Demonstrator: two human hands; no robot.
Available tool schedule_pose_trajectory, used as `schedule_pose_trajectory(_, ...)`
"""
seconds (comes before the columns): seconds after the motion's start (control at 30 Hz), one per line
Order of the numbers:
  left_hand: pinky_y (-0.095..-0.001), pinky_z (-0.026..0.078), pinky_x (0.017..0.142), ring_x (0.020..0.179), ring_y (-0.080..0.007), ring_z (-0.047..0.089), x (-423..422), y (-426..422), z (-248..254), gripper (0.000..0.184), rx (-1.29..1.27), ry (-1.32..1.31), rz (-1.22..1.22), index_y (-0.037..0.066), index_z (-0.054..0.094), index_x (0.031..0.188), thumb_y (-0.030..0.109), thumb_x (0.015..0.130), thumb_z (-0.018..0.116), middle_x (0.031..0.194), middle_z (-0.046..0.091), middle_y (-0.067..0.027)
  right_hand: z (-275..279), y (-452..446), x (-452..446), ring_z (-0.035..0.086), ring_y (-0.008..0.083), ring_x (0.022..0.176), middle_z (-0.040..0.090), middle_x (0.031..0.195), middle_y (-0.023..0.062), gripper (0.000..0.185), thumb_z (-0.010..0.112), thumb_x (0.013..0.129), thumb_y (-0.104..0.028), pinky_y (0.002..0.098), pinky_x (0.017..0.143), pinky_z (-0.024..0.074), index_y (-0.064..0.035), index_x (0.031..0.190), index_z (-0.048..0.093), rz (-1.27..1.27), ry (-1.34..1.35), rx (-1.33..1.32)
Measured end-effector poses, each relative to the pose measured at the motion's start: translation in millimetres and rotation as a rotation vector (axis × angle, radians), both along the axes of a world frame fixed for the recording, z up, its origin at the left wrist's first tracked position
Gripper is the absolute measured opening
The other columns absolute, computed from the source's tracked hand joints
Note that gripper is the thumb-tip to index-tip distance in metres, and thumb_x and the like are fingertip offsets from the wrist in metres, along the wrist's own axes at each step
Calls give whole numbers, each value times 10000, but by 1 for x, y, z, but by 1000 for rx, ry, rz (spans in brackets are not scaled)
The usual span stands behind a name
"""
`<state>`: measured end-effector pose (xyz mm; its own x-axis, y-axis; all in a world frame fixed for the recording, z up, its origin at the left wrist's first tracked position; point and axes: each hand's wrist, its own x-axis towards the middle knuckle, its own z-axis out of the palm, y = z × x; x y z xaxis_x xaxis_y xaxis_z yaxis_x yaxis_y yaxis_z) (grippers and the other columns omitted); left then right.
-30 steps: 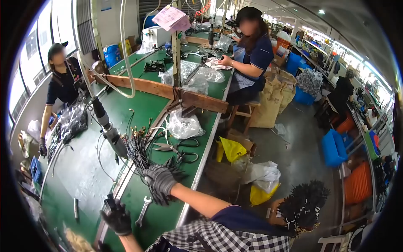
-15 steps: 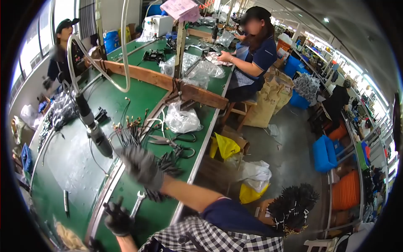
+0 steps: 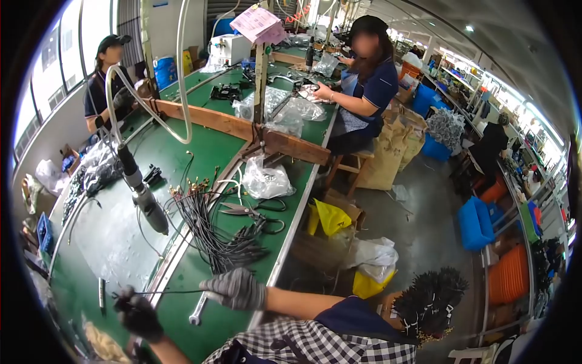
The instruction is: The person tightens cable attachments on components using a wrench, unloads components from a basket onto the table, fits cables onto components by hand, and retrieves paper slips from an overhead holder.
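Observation:
A thin black cable [image 3: 173,292] stretches between my two grey-gloved hands above the green bench. My right hand [image 3: 235,290] is closed round one part of it, just in front of the cable bundle. My left hand [image 3: 140,316] pinches its other end at the left; the fingertips are dark and the exact grip is hard to see. Beneath the cable lies a wrench [image 3: 197,309]. Beyond my right hand the bundle of black cables [image 3: 227,242] with copper-coloured ends spreads over the bench. Scissors [image 3: 242,210] with black handles rest beside the bundle.
A power screwdriver [image 3: 148,206] hangs over the bench from a hose. A marker-like stick [image 3: 101,294] lies at the left, a clear plastic bag [image 3: 264,179] beyond the scissors. A wooden beam [image 3: 230,125] crosses the bench. Two co-workers are at the bench farther off.
My right hand has come back from the cable bundle towards me with a black cable. My left hand has moved left, away from the wrench, and now holds the cable's other end.

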<state>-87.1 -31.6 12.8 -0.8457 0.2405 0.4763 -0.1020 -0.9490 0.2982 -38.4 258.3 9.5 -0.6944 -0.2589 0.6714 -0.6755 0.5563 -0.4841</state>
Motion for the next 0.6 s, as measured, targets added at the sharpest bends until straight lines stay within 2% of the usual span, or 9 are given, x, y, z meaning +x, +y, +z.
schedule_pose_trajectory(0.07,-308,449,866,917,-173,477,-1,-36,7,293,37,20,47,-41,437,1105,16,830,522,1056,437,-92,3,8,-3,573,213,547,630,817,86,255,559,862,-192,318,502,471,-52,1070,607,11,59,-1)
schedule_pose_trajectory(0.13,-320,437,890,921,-185,484,-2,-58,1,317,72,39,92,-57,432,1139,-2,836,505,1097,448,-105,6,16,-3,592,211,599,627,801,82,251,551,868,-211,319,551,485,-48,1050,608,60,-61,164)
schedule_pose_trajectory(0.27,-336,401,938,1014,-209,481,-4,-94,-21,406,-98,164,273,-65,394,1243,-14,849,480,1215,446,-137,-1,20,-10,607,215,660,619,787,74,250,536,880,-241,320,607,495,-44,1014,609,51,-166,262)
schedule_pose_trajectory(0.33,-271,409,813,950,-174,477,-9,-119,-34,367,17,-41,347,-69,411,1191,41,855,509,1113,467,-138,3,22,-12,609,218,677,615,784,71,253,530,884,-251,320,624,496,-42,1001,610,42,-187,277)
schedule_pose_trajectory(0.4,-238,413,750,918,-157,474,-15,-136,-45,353,76,-146,384,-71,419,1165,69,858,523,1062,478,-139,13,27,-8,613,200,675,621,800,62,267,527,891,-259,316,612,492,-32,1011,596,169,-350,221)
schedule_pose_trajectory(0.47,-314,397,896,1104,-211,448,-20,-142,-62,457,-6,-165,312,-54,354,1290,115,887,489,1260,421,-166,12,26,-6,614,191,673,623,808,57,274,525,894,-263,314,606,490,-27,1016,589,234,-445,191)
schedule_pose_trajectory(0.5,-353,389,969,1197,-238,435,-20,-142,-69,509,-44,-174,277,-46,321,1352,138,902,471,1359,393,-180,9,22,-9,614,179,674,624,800,53,274,524,896,-259,311,604,488,-25,1027,580,175,-317,4)
schedule_pose_trajectory(0.57,-360,392,967,1191,-241,447,-17,-110,-56,514,-105,-268,288,-29,323,1359,170,907,469,1363,395,-182,7,16,-14,612,156,676,625,784,43,277,523,900,-251,305,600,484,-21,1048,564,58,-57,-363)
schedule_pose_trajectory(0.6,-367,396,965,1184,-244,460,-15,-86,-44,520,-169,-359,293,-12,325,1365,201,913,467,1367,397,-183,13,24,-12,612,156,676,625,784,43,277,523,900,-251,305,600,484,-21,1048,564,63,-68,-358)
